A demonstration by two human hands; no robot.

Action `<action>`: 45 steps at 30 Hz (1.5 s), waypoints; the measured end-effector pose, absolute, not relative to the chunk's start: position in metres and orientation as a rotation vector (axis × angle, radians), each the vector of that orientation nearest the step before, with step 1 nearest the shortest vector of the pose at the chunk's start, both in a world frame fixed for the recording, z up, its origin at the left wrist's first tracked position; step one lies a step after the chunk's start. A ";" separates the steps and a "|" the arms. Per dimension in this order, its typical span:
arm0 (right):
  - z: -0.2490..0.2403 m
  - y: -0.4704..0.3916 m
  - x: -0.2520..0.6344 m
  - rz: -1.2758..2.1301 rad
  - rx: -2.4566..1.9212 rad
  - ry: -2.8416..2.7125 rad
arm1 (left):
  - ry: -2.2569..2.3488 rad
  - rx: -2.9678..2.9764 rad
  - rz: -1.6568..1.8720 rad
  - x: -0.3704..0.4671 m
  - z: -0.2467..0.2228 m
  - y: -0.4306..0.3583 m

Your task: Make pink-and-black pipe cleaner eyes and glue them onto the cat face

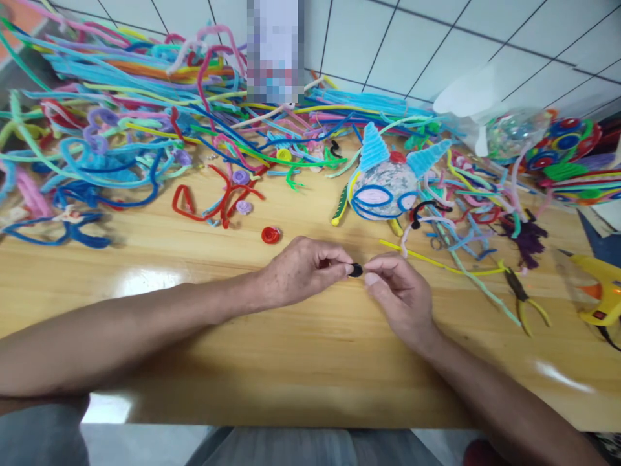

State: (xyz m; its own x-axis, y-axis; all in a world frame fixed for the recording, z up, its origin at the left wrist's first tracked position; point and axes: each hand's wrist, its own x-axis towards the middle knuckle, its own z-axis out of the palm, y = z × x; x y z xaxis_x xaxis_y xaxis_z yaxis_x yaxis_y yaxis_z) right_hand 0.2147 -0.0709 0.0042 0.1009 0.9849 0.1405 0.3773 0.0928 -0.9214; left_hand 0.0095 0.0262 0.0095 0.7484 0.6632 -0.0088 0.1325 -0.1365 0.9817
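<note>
A small black coil, seemingly of fuzzy pipe cleaner [356, 270], is pinched between the thumb and forefinger of my left hand [308, 272]. Just to its right, my right hand [400, 294] has its thumb and fingertips drawn together at the coil's edge; whether they grip its end is too small to tell. Beyond my hands stands a round silvery figure [385, 184] with pipe-cleaner ears and blue-rimmed oval eyes. A red coiled disc [270, 235] lies to the left of my hands, with a lilac coil [244, 207] farther back.
Heaps of coloured pipe cleaners [121, 155] cover the back and left of the table [272, 362]. To the right lie pliers [521, 298], a yellow pipe-cleaner stem [436, 260] and a yellow glue gun [601, 288]. A colourful ball [565, 142] sits at the back right.
</note>
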 end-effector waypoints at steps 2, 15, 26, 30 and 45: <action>0.004 -0.071 0.215 0.831 -1.454 -1.420 | 0.640 1.674 0.515 0.010 0.009 0.026; 0.006 -0.069 0.214 0.809 -1.440 -1.448 | 0.642 1.683 0.518 0.009 0.010 0.026; 0.005 -0.072 0.215 0.859 -1.486 -1.386 | 0.641 1.680 0.524 0.009 0.010 0.026; 0.004 -0.071 0.214 0.869 -1.510 -1.369 | 0.644 1.678 0.520 0.010 0.011 0.026; 0.011 -0.063 0.212 0.965 -1.525 -1.392 | 0.628 1.714 0.506 0.009 0.012 0.027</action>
State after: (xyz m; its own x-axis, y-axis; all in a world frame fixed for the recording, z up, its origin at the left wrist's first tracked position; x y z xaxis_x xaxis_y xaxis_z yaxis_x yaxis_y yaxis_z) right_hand 0.2122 -0.0634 0.0106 0.0885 0.9961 -0.0037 0.3533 -0.0348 -0.9349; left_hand 0.0094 0.0268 0.0116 0.7610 0.6487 0.0038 0.1422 -0.1725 0.9747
